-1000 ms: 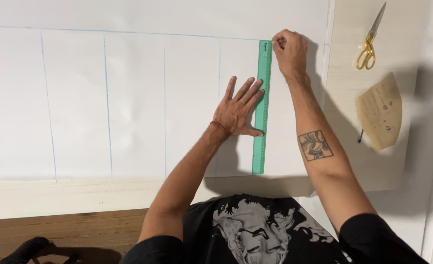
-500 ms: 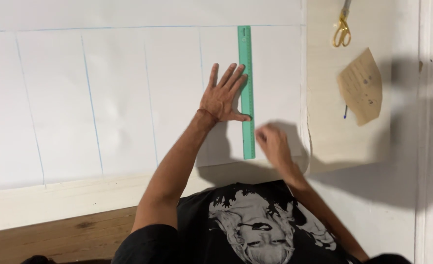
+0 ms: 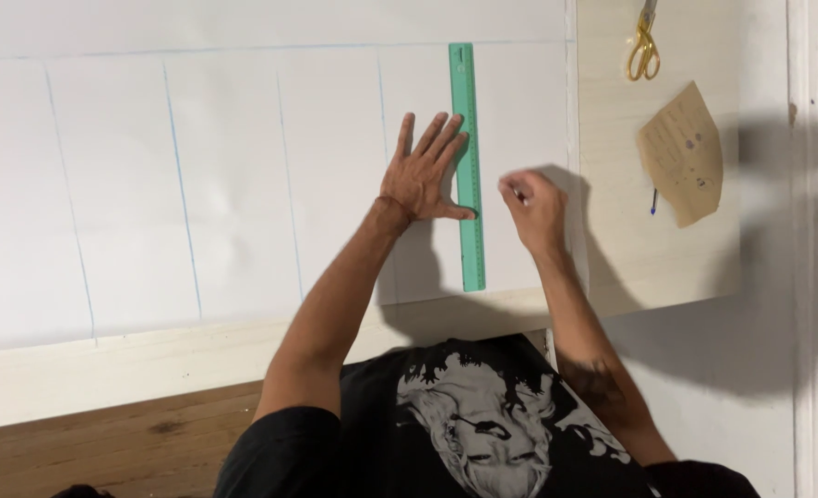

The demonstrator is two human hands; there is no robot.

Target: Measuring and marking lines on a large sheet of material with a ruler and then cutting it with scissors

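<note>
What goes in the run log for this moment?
left hand: flat on green ruler | right hand: pen at ruler's right edge | white sheet: blue lines | scissors: aside

scissors: we see gold-handled scissors (image 3: 644,46) at the top edge of the pale wooden board (image 3: 612,231).
paper scrap: we find a tan paper scrap (image 3: 683,152) below the scissors, lying over a blue pen (image 3: 654,202).
floor: we see brown wood floor (image 3: 104,447) at lower left.
</note>
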